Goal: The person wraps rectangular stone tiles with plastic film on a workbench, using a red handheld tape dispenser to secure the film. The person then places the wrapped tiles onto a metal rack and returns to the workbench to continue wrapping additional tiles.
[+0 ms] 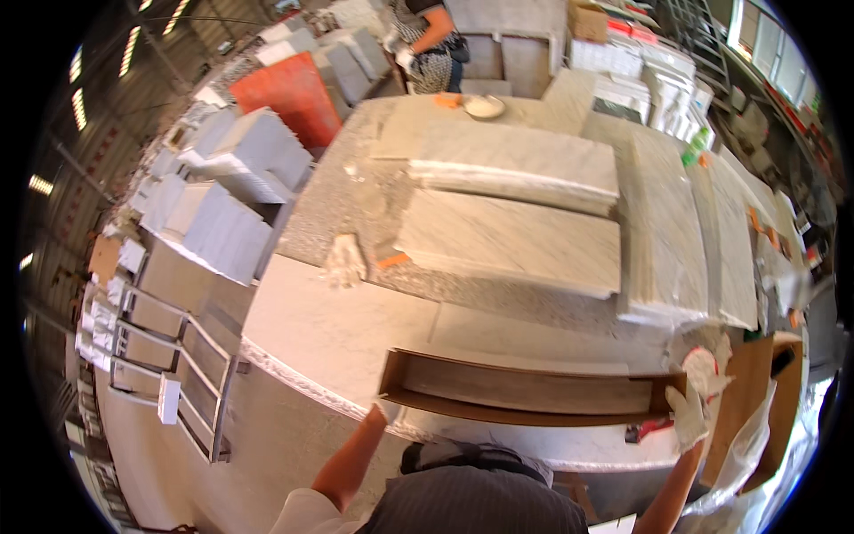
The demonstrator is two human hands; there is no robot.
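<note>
A long, narrow open cardboard box [534, 416] lies across the near edge of the work table, with a pale flat slab [534, 392] inside it. At the box's left end is my left hand [390, 412], gripping the lower corner; its fingers are mostly hidden and blurred. My right hand [687, 416], in a white glove, holds the opposite end. Just under that end sits a red and black object [649, 431] that I cannot make out. A round white and red item [700, 365] lies beyond my right hand.
Stacks of marble slabs [511, 236] cover the table's middle and right. A loose white glove [344, 260] and an orange strip [392, 261] lie at left. A metal rack [178, 356] stands on the floor. Another person [431, 44] is at the far side. Larger cardboard [743, 409] stands right.
</note>
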